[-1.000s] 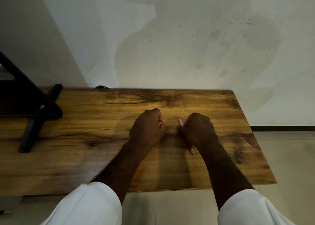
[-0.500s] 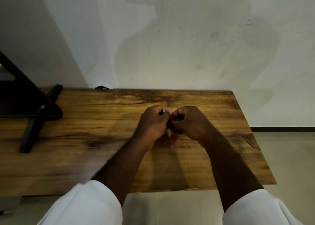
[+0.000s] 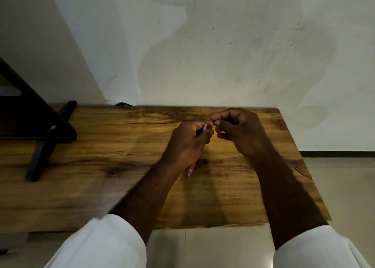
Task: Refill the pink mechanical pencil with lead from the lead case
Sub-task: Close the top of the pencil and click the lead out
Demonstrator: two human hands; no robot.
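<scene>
My left hand is closed around the pink mechanical pencil above the middle of the wooden table. The pencil's pink tip pokes out below the palm and points toward me. Its pale top end shows between my thumb and fingers. My right hand hovers just to the right of that top end, fingers curled and thumb pinched against the forefinger. Whether something small sits in that pinch is too small to tell. The lead case is not visible.
A black angled stand rests on the table's left part. The table's far edge meets a white wall. Pale floor tiles lie beyond the right and near edges.
One second ago my right hand held the pencil. The hands met, the pencil passed into my left hand, and my right hand has lifted away up and to the right.
</scene>
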